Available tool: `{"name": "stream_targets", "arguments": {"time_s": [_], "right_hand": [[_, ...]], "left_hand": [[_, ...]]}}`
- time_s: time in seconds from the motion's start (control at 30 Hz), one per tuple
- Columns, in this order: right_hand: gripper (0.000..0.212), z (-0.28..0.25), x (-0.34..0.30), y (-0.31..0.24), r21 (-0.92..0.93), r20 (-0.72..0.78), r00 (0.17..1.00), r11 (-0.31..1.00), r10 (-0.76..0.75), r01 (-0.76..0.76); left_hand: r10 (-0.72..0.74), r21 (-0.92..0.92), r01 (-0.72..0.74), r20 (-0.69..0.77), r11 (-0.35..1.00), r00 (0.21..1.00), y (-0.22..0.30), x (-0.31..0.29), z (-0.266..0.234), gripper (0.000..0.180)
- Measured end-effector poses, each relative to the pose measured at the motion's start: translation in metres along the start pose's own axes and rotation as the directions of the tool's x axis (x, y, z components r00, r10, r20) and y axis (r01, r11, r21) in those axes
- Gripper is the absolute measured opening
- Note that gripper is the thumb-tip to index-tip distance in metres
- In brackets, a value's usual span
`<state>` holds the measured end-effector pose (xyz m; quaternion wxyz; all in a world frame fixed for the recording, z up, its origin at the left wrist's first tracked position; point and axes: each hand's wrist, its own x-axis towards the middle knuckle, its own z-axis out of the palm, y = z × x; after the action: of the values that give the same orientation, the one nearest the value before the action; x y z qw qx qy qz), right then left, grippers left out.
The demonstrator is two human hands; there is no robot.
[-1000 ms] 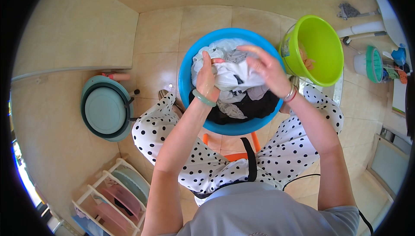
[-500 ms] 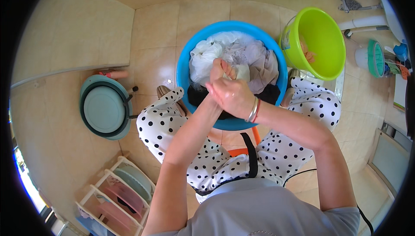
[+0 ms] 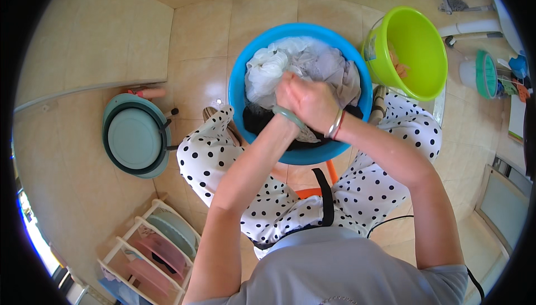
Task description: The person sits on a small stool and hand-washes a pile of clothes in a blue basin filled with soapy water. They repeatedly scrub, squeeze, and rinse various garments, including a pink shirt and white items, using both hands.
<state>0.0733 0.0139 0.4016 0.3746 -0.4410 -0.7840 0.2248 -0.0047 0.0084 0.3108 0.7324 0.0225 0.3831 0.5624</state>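
Observation:
My left hand (image 3: 286, 94), with a green bangle at the wrist, is closed and pressed against my right hand (image 3: 316, 105) above a blue basin (image 3: 237, 76). The right wrist wears a silver bangle and a red cord. Between the hands a bunched piece of pale cloth (image 3: 307, 135) is gripped; its end hangs out below the wrists, and the rest is hidden by my fingers. In the basin lie wet white sheer fabric (image 3: 267, 70), greyish-mauve fabric (image 3: 339, 73) and dark fabric (image 3: 255, 119).
A lime-green bucket (image 3: 421, 53) with something peach-coloured inside stands right of the basin. At left are a collapsible grey-green basin (image 3: 134, 140) and a white rack (image 3: 128, 246) holding several basins. My knees in dotted trousers flank the blue basin.
My hands have turned and come closer together. The green bangle now shows, and the pale cloth's end hangs below the wrists instead of beyond the right hand.

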Motion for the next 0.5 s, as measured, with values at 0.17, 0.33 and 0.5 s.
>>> {"name": "stream_targets", "arguments": {"time_s": [0.17,0.33,0.5], "right_hand": [[0.021,0.009,-0.002,0.073,-0.173,0.146,0.945,0.948,0.293,-0.267],[0.02,0.012,0.0,-0.021,-0.001,-0.075,0.997,1.0,-0.006,0.006],[0.022,0.004,0.006,0.064,-0.126,0.09,0.967,0.966,0.238,-0.226]], "left_hand": [[-0.182,0.16,0.227,-0.253,0.961,0.95,-0.003,-0.01,0.017,0.03],[0.379,-0.017,-0.387,0.245,0.922,0.892,-0.015,0.009,-0.041,0.024],[-0.111,0.132,0.168,-0.355,0.977,0.928,-0.008,-0.005,0.027,0.025]]}}
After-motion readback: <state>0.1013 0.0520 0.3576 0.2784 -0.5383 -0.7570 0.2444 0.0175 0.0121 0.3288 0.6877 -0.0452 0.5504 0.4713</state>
